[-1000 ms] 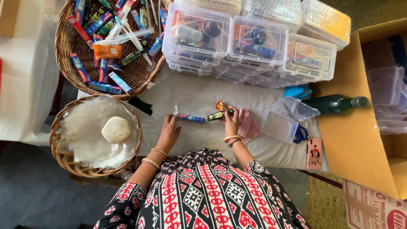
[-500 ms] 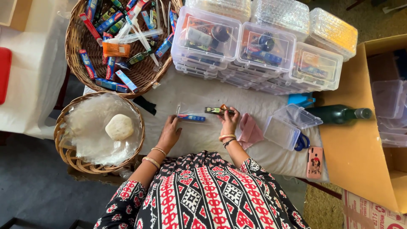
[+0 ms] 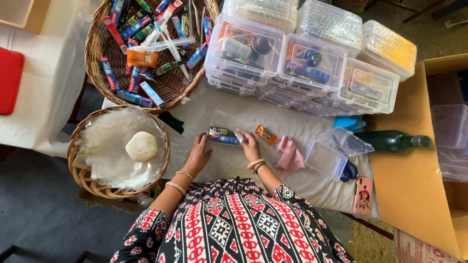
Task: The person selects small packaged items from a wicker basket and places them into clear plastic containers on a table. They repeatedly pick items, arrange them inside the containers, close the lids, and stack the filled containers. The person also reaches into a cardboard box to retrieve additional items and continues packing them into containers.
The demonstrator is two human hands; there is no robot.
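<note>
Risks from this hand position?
Both hands, left hand and right hand, pinch the small packets at their ends; one could slip out. The orange sachet lies just past the right fingertips and could get nudged. The open clear box sits near the cloth's front edge; an elbow sweep might tip it.

Both hands — left hand [image 3: 197, 156], right hand [image 3: 250, 144] — gripping small packets [image 3: 223, 136]

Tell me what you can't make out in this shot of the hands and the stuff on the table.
Head view only:
- Small packets between left hand and right hand: kind too small to tell; fingers cover the ends.
- Scissors: mostly hidden by open clear box.
- Cardboard carton: cut off by right edge.
</note>
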